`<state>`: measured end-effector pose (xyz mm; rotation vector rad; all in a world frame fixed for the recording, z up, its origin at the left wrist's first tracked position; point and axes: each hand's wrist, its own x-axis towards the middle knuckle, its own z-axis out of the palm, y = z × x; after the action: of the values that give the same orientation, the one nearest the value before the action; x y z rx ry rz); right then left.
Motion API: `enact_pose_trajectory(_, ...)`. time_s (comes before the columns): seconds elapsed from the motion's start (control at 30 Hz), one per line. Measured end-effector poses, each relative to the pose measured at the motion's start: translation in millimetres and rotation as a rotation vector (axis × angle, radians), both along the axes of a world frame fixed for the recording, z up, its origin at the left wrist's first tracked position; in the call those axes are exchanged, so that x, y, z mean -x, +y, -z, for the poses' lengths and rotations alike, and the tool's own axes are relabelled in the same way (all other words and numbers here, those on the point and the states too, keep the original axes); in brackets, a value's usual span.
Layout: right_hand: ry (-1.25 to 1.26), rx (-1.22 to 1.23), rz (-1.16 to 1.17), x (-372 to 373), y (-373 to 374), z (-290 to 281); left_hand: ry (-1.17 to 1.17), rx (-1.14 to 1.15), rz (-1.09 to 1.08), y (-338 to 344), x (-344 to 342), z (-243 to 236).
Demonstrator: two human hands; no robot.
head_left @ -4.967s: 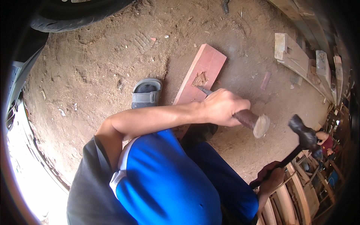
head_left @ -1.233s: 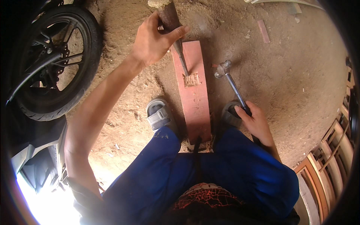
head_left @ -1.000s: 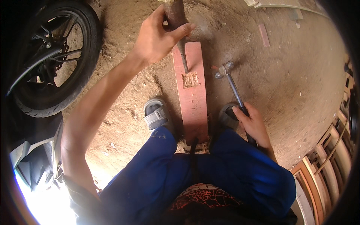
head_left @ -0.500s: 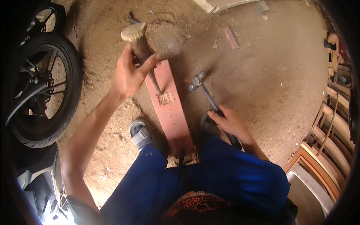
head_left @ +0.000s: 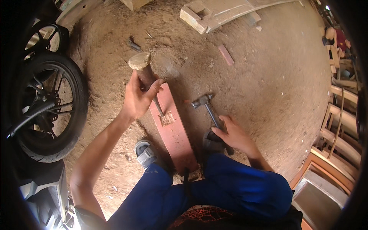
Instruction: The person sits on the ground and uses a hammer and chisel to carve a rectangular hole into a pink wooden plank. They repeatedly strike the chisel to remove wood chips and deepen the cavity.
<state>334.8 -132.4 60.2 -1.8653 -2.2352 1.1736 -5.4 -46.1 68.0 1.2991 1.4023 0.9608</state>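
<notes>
My left hand (head_left: 137, 99) is wrapped round the thick wooden handle of a chisel (head_left: 145, 76), whose top is pale and frayed. The thin metal blade slants down, and its tip stands in a rough rectangular recess (head_left: 167, 119) in a reddish wooden beam (head_left: 177, 143). That beam points away from me between my feet. To its right, my right hand (head_left: 237, 133) holds a hammer (head_left: 210, 112) loosely by the handle. The metal hammer head is low beside the beam, apart from the chisel.
A motorcycle wheel (head_left: 78, 111) stands close on my left. On the dirt floor lie a small reddish wood offcut (head_left: 225, 54) and a dark tool-like piece (head_left: 133, 44). A pale wooden frame piece (head_left: 193, 20) is at the far side. Wooden frames (head_left: 341, 132) are stacked at right.
The view has shifted, so everything appears lower. The hammer head has turned slightly, and my right fingers sit looser on its handle. The chisel stays in the recess.
</notes>
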Motion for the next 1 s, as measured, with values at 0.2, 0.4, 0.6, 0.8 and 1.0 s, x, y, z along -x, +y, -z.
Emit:
enact_pose_trajectory(0.2, 0.848, 0.106, -0.471, 90, 56, -123, -0.125, -0.047, -0.014, 3, -9, 18)
enact_pose_trajectory(0.4, 1.38, 0.539, -0.722, 153, 63, -186, -0.131, -0.069, -0.018, -2, -10, 25)
enact_pose_trajectory(0.6, 1.651, 0.765, -0.794, 169, 43, -196, 0.048, -0.075, 0.028, 1, -12, 2)
enact_pose_trajectory(0.8, 1.699, 0.94, -0.796, 204, 29, -176, 0.031, -0.095, 0.077, 1, -12, 12)
enact_pose_trajectory(1.0, 1.695, 0.98, -0.753, 220, 30, -159, -0.047, -0.039, 0.086, -1, -16, 21)
